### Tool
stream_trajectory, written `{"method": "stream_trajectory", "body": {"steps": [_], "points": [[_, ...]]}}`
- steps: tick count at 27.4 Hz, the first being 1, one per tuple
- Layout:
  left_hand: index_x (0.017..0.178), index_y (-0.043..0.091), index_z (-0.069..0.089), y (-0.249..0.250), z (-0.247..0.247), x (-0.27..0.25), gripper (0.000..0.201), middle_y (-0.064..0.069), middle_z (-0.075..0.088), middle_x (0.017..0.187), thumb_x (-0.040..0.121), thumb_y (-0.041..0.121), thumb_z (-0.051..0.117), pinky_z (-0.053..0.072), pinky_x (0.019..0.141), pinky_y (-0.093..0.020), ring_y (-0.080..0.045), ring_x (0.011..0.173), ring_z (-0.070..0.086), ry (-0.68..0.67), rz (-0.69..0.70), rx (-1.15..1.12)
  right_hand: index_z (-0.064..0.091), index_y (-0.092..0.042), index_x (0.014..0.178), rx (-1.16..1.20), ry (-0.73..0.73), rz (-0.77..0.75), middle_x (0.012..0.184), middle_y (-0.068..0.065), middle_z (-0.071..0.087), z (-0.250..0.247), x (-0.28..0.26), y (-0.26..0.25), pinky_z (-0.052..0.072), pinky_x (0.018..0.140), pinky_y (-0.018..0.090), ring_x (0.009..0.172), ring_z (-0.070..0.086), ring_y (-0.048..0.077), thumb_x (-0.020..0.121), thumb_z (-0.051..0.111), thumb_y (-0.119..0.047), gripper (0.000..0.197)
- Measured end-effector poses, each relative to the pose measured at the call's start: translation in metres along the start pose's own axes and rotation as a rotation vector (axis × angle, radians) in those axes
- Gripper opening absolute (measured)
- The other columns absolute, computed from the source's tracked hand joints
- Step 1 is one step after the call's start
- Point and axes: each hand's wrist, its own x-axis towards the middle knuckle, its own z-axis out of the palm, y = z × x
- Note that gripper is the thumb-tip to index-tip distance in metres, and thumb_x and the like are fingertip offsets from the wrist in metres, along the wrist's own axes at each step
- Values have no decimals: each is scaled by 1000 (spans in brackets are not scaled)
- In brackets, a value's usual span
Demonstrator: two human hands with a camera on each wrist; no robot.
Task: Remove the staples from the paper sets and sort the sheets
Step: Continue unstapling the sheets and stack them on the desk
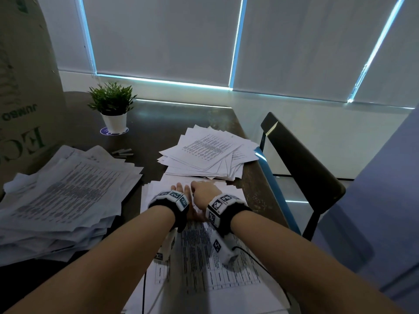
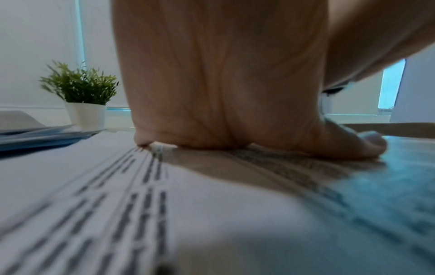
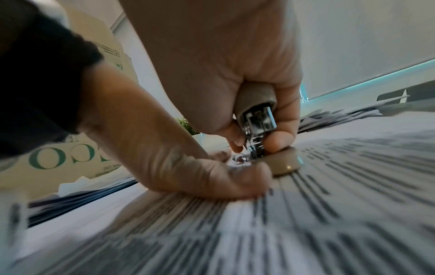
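Several thin, limp printed white sheets (image 1: 201, 252), stapled at one corner, lie on the dark table (image 1: 154, 123); tearing seems likely unless held beside the staple. They are pressed flat by the spread left hand (image 2: 219, 83), while a beige-handled metal staple remover (image 3: 259, 119) is pinched by the right hand (image 3: 237, 61).

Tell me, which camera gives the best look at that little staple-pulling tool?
The right wrist view: the staple remover fills the middle, gripped by the right hand, its metal claws down at the paper set. In the head view the hand hides it. The left wrist view shows none of it.
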Motion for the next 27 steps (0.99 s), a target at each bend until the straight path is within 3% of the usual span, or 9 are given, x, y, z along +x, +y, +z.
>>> {"method": "stream_trajectory", "body": {"steps": [5, 10, 14, 16, 20, 24, 27], "points": [[149, 10, -18, 0, 3, 1, 130, -17, -20, 157, 67, 81, 54, 2, 118, -52, -36, 145, -13, 15, 11, -33, 63, -6, 109, 60, 12, 6, 117, 17, 65, -8, 13, -1, 48, 89, 38, 111, 59, 34, 98, 44, -12, 23], [149, 16, -20, -1, -4, 3, 140, -14, -19, 157, 55, 91, 50, 4, 118, -51, -34, 147, -9, -7, 2, -3, 65, -8, 106, 171, -24, 12, 109, 12, 69, -12, 17, 6, 47, 86, 34, 105, 61, 29, 93, 51, -9, 19], [149, 19, -17, 0, -9, 7, 158, -12, -17, 158, 26, 103, 34, 16, 117, -52, -33, 147, 1, -50, -29, 67, 65, -16, 106, 514, 7, 98, 82, 1, 64, -8, 18, 29, 47, 62, 27, 70, 59, 18, 92, 43, -4, 28], [149, 19, -16, -1, -9, 7, 159, -12, -18, 158, 24, 104, 34, 17, 116, -52, -34, 147, 2, -58, -39, 64, 61, -22, 104, 661, 20, 143, 78, 1, 62, -2, 17, 38, 47, 57, 28, 63, 56, 17, 96, 39, -7, 28], [149, 17, -18, 1, -9, 1, 147, -13, -21, 157, 45, 97, 47, 10, 118, -52, -33, 147, -6, -53, -43, 42, 56, -23, 102, 760, 14, 130, 96, 9, 65, 5, 7, 46, 50, 59, 30, 69, 58, 19, 97, 42, -8, 21], [150, 16, -17, 2, -8, -9, 143, -14, -20, 157, 51, 93, 52, 10, 117, -53, -33, 147, -8, -25, -65, 1, 58, -25, 111, 674, -15, 124, 119, 6, 65, 2, -12, 57, 50, 69, 24, 100, 64, 23, 97, 46, -12, 23], [151, 20, -9, 5, -14, -21, 140, -19, -9, 158, 49, 93, 54, 19, 115, -53, -39, 146, 4, -26, -96, -15, 62, -21, 116, 571, -26, 193, 116, 4, 65, -8, -36, 77, 50, 66, 22, 94, 62, 20, 98, 45, -9, 28]]}}
